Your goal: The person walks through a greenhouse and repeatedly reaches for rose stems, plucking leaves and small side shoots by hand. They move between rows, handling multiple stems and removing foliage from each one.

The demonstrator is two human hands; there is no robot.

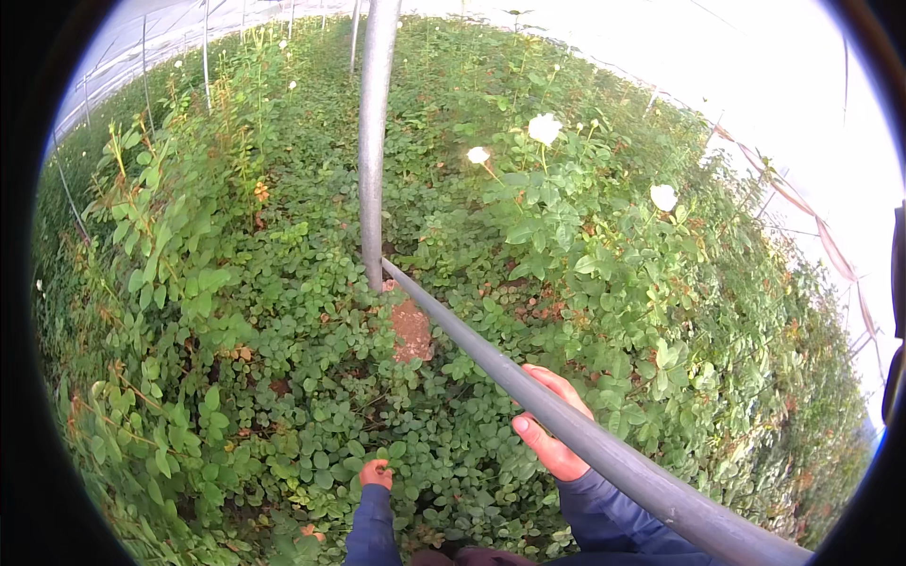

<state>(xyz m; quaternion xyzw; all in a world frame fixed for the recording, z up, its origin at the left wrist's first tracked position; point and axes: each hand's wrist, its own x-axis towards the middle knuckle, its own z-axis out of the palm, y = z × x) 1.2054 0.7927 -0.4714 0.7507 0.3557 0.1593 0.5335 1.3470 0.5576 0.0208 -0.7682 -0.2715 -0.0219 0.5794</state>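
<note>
A long grey pole [495,368] slants from the lower right edge toward the foot of an upright metal post [375,141]. My right hand [555,449] cups it from beneath, thumb on one side and fingers on the other; the pole hides the palm. Lower down, my left hand [377,474] hovers at the leaves of the rose bushes [325,453], its fingers curled. Whether it holds anything is too small to tell. Both arms wear dark blue sleeves. Near the post's foot, the pole's far end meets or passes close to it; contact is unclear.
A patch of reddish soil [410,329] shows beside the post. Taller rose bushes with white roses [544,129] rise on the right, and leafy stems [163,240] crowd the left. Thin posts [207,56] and pale greenhouse sheeting [708,56] stand behind.
</note>
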